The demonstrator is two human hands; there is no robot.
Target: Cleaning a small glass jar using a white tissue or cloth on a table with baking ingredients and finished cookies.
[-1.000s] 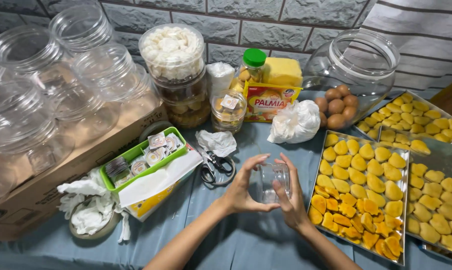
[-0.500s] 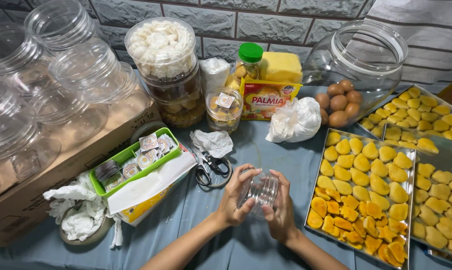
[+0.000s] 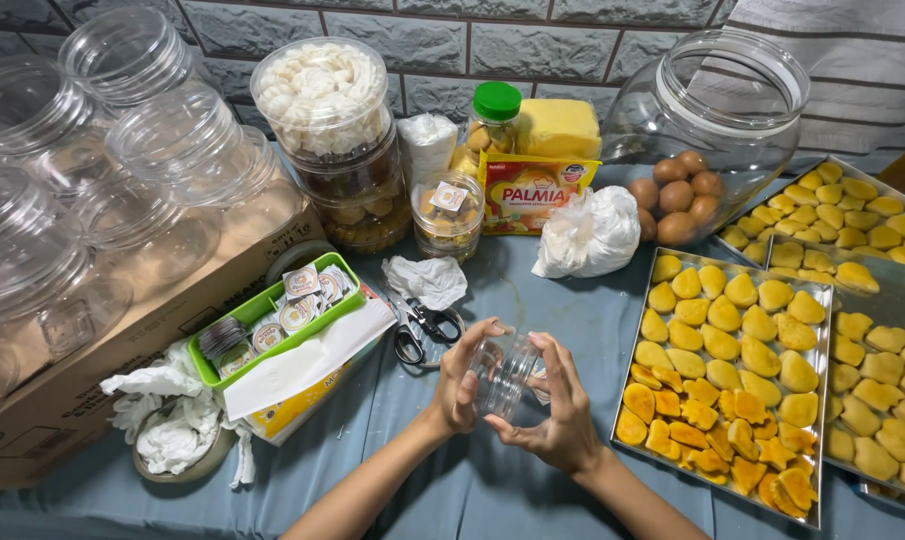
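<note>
Both hands up at centre-bottom of frame, w/ a small clear plastic jar [image 3: 505, 372] between them, tilted on its side above the blue-grey surface [image 3: 532, 300]. Left hand [image 3: 464, 385] wraps the jar's left side, fingers curled over the top edge. Right hand [image 3: 562, 410] cups it from the right & below, fingers spread along the wall. So both are closed on the jar, neither free.

Just above the hands: scissors [image 3: 422, 330] w/ black handles, next to a crumpled white tissue [image 3: 427, 280]. Right of frame: metal tray [image 3: 824, 400] packed w/ yellow leaf-shaped cookies [image 3: 732, 350], darker orange ones at its lower left corner; more trays behind it. Left of centre: green basket [image 3: 272, 305] of round stickers on a tissue box. Upper left: stack of empty clear jars [image 3: 122, 160] on a cardboard box [image 3: 102, 370]. Top right: big glass jar [image 3: 712, 120] lying over w/ brown eggs [image 3: 677, 200] at its mouth.
</note>
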